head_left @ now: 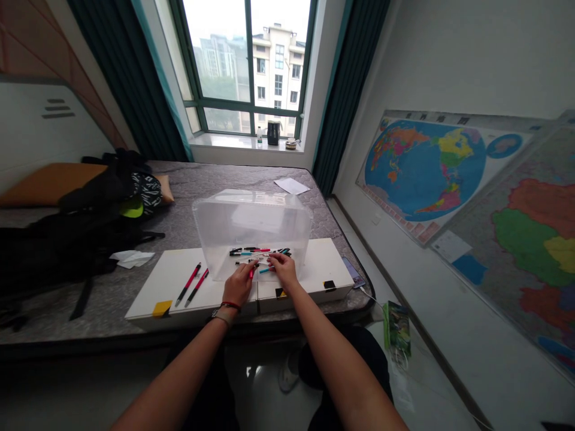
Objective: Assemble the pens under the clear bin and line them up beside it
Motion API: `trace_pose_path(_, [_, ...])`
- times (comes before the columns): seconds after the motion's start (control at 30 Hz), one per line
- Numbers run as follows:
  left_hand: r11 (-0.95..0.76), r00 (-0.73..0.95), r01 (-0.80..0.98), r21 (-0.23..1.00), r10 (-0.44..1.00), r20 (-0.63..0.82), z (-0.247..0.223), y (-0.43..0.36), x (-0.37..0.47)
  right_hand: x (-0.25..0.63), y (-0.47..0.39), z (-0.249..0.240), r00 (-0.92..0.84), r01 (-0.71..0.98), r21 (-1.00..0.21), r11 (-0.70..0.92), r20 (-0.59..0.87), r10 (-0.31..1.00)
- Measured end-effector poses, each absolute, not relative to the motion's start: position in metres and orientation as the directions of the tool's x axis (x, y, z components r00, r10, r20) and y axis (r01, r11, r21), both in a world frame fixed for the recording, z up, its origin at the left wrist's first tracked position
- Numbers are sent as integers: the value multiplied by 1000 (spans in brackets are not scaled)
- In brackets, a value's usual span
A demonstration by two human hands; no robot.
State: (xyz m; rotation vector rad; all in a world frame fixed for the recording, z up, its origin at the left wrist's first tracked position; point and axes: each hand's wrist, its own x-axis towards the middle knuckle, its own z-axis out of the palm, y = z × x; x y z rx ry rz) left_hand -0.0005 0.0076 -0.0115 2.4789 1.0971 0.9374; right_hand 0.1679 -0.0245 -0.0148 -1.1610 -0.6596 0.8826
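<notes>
A clear plastic bin (pixel 215 224) stands in front of me, with a loose pile of pens (pixel 251 249) in it, black, red and blue. My left hand (pixel 238 284) is at the pile, its fingers closed around a red pen (pixel 251 273). My right hand (pixel 283 267) is beside it with fingertips pinched together over the pens. Whatever that pinch holds is too small to make out. A blue pen (pixel 266 270) lies just under the right fingers. Left of the bin, two red-and-black pens (pixel 188 284) (pixel 196 288) lie side by side on a white box (pixel 157 278).
A second white box (pixel 330 263) supports the bin's right side. Both boxes rest on a grey mattress (pixel 179 179). A phone (pixel 353 272) with a cable lies at the right edge. Paper (pixel 291 186), crumpled tissue (pixel 132 258) and a dark bag (pixel 58 239) are on the mattress.
</notes>
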Motion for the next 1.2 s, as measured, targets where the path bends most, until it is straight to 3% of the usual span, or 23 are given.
trace_pose_path(0.47, [-611, 477, 583, 536, 791, 383, -12, 6, 2, 168, -25, -15, 501, -230, -963, 138, 4, 865])
trace_pose_path(0.9, [-448, 386, 805, 390, 893, 229, -3, 4, 7, 170, -22, -12, 471, -194, -975, 105, 2, 882])
trace_pose_path(1.2, [-435, 389, 821, 370, 900, 196, 1, 2, 6, 163, -30, 11, 360, -167, -978, 122, 55, 932])
